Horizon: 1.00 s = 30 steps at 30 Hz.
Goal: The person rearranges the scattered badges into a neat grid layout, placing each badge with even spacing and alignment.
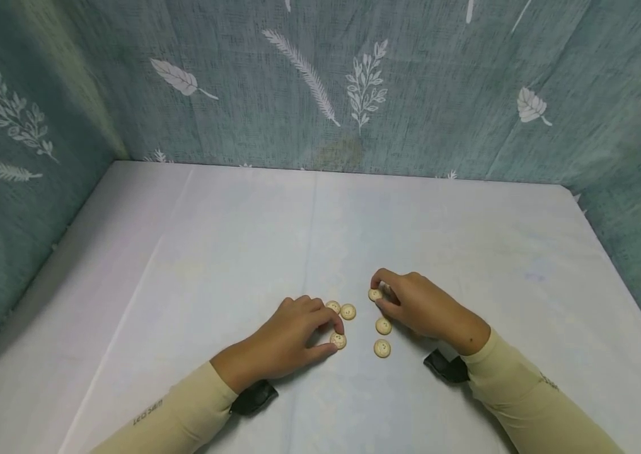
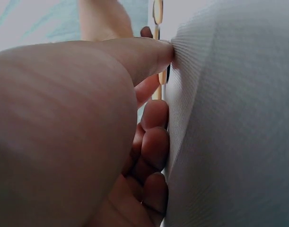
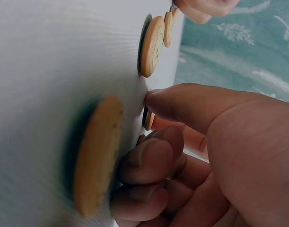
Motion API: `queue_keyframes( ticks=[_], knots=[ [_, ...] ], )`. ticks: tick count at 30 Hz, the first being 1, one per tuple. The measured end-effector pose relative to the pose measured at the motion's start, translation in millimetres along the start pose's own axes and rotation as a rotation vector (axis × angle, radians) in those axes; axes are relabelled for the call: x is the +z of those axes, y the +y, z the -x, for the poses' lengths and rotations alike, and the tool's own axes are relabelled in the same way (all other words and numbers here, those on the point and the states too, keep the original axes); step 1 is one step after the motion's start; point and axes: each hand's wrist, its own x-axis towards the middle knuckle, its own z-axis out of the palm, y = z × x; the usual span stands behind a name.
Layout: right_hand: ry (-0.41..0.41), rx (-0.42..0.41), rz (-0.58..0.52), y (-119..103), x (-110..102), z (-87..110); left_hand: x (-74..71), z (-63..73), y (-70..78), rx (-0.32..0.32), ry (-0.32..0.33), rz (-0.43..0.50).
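Small round wooden discs with raised rims and dark marks lie flat on a white cloth. My left hand [image 1: 297, 334] has its thumb and forefinger around one disc [image 1: 338, 340], pinching it at the table surface. Two more discs [image 1: 348, 311] sit side by side just beyond that forefinger. With curled forefinger and thumb, my right hand [image 1: 419, 306] pinches another disc [image 1: 375, 294] against the cloth. Closer to me, below this hand, are a disc [image 1: 383, 325] and a nearer disc [image 1: 382, 348]. The right thumb [image 3: 168, 101] partly hides its disc [image 3: 149, 119] in the right wrist view.
The white cloth [image 1: 229, 239] covers a wide table. Green leaf-patterned fabric [image 1: 241, 82] hangs along the back and both sides. A dark wrist device [image 1: 254, 398] sits under the left wrist, another [image 1: 446, 367] under the right.
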Motion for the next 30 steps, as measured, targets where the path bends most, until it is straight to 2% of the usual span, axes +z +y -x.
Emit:
queue_keyframes(
  ticks=[8, 15, 20, 27, 30],
  knots=[
    [-0.008, 0.017, -0.002, 1.5, 3.0, -1.1, 2.1, 1.5, -1.0, -0.014, -0.021, 0.014],
    [0.020, 0.007, -0.006, 2.3, 2.9, -2.7, 0.7, 0.4, -1.7, 0.007, 0.011, 0.005],
    [0.005, 0.004, -0.011, 2.1, 2.0, -2.0, 0.6, 0.6, -1.8, -0.001, -0.007, 0.010],
    [0.030, -0.002, -0.005, 2.6, 0.9, -2.8, -1.7, -0.4, -1.3, 0.021, 0.020, -0.005],
    [0.019, -0.004, -0.010, 2.7, 1.4, -2.7, -1.1, 0.3, -1.1, 0.014, 0.006, 0.009]
  ],
)
